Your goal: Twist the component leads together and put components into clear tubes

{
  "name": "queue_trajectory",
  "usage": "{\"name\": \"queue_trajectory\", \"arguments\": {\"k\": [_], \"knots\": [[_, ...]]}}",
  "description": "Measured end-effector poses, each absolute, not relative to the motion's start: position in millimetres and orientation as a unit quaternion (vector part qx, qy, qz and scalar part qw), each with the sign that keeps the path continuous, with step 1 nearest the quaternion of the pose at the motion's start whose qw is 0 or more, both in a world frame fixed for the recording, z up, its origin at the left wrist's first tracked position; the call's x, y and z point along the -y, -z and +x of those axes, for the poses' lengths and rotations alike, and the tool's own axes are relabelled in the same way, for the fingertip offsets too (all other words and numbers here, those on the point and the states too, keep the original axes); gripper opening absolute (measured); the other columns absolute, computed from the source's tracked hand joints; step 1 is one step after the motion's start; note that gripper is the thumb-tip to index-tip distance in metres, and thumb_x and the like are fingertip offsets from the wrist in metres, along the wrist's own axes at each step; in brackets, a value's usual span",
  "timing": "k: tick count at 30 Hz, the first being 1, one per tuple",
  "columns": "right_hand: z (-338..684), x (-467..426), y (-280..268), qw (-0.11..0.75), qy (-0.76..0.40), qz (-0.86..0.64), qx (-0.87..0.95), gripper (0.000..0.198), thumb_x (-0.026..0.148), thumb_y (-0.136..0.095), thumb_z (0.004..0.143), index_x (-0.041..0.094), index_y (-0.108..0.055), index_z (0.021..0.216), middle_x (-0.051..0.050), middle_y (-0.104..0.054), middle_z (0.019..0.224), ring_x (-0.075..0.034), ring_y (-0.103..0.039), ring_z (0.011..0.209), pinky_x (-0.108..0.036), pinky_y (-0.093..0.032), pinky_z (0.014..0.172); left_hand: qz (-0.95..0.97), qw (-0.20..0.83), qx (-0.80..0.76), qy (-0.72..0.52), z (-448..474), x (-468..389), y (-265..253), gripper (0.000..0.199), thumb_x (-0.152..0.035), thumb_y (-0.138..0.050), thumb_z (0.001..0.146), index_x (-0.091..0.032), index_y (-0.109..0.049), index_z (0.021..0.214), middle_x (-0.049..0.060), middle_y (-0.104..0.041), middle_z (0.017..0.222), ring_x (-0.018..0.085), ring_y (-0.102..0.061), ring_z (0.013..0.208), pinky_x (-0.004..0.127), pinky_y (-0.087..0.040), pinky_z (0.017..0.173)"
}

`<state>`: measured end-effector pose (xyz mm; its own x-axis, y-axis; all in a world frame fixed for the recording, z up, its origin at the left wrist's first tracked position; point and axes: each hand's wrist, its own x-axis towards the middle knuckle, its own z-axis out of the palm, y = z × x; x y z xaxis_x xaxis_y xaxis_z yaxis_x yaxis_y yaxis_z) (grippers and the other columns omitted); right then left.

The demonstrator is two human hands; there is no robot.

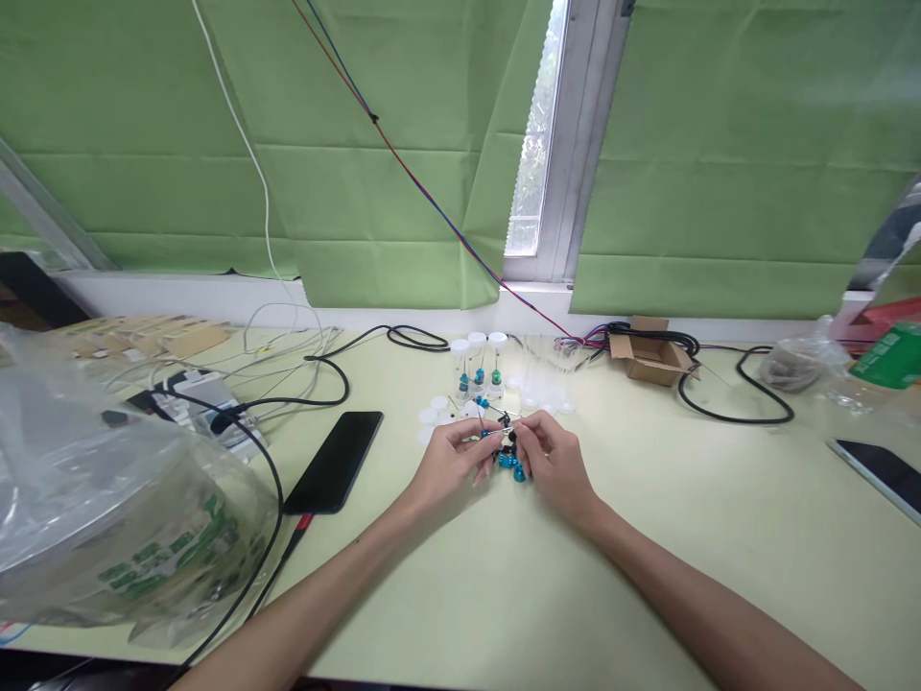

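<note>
My left hand [453, 455] is closed in a pinch on a small blue piece with a thin metal shaft [486, 435]. The shaft points right, to the fingertips of my right hand [553, 459], which are pressed together; what they hold is too small to make out. Under and between the hands lie several loose blue pieces [507, 461] and small black parts. Just behind stand clear tubes with white caps [496, 341], with blue and green pieces inside. White round caps [429, 416] lie left of them, and empty clear tubes [539, 384] lie to the right.
A black phone [335, 463] lies left of my left arm, beside a large plastic bag [144, 518]. Black cables [338, 384] cross the table's back. An open cardboard box [651, 363] stands back right; another phone [882, 475] lies at the right edge.
</note>
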<state>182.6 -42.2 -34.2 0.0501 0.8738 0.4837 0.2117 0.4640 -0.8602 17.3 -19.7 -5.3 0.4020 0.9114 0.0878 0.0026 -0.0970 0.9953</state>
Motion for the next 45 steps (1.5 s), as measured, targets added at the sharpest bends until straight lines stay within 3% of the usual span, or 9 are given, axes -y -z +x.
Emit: {"name": "queue_trajectory", "arguments": {"k": [9,22,30,37,45], "knots": [[185.2,40.5,34.9,0.574,-0.260,-0.463,0.624,0.033,0.044,-0.047,0.096,0.022,-0.047,0.072,0.006,-0.044,0.053,-0.010,-0.042,0.046,-0.024,-0.036,0.047,0.634,0.571,-0.362,-0.374,16.6,21.8,5.7,0.031,-0.044,-0.065,0.085,-0.015,-0.068,0.096,-0.004,-0.052,0.047,0.008,-0.039,0.040,0.026,-0.032,0.050],[189.9,37.0,37.1,0.555,-0.219,-0.479,0.644,0.030,0.037,-0.045,0.096,0.022,-0.042,0.070,0.007,-0.037,0.054,-0.010,-0.034,0.048,-0.023,-0.029,0.047,0.648,0.574,-0.332,-0.373,16.0,20.7,7.0,0.035,-0.047,-0.059,0.089,-0.013,-0.065,0.080,0.002,-0.058,0.066,0.008,-0.045,0.047,0.023,-0.033,0.046],[191.5,37.0,35.2,0.549,-0.203,-0.480,0.654,0.030,0.036,-0.045,0.096,0.022,-0.041,0.069,0.007,-0.037,0.055,-0.010,-0.033,0.049,-0.023,-0.028,0.048,0.652,0.569,-0.334,-0.372,17.6,21.7,7.3,0.035,-0.047,-0.056,0.091,-0.014,-0.064,0.080,0.001,-0.055,0.063,0.009,-0.044,0.048,0.023,-0.033,0.047],[191.3,37.2,34.1,0.552,-0.186,-0.480,0.656,0.030,0.034,-0.046,0.096,0.021,-0.043,0.069,0.007,-0.036,0.055,-0.009,-0.033,0.050,-0.023,-0.029,0.049,0.652,0.563,-0.340,-0.377,18.5,21.2,7.9,0.036,-0.046,-0.056,0.091,-0.014,-0.064,0.076,0.002,-0.056,0.063,0.008,-0.045,0.048,0.024,-0.034,0.049],[189.5,37.3,38.3,0.550,-0.118,-0.465,0.683,0.025,0.029,-0.048,0.096,0.019,-0.058,0.077,0.003,-0.052,0.060,-0.011,-0.044,0.054,-0.023,-0.038,0.055,0.630,0.562,-0.379,-0.378,14.8,16.2,3.3,0.036,-0.047,-0.060,0.088,-0.014,-0.067,0.076,0.004,-0.063,0.073,0.006,-0.042,0.047,0.024,-0.030,0.047]]}}
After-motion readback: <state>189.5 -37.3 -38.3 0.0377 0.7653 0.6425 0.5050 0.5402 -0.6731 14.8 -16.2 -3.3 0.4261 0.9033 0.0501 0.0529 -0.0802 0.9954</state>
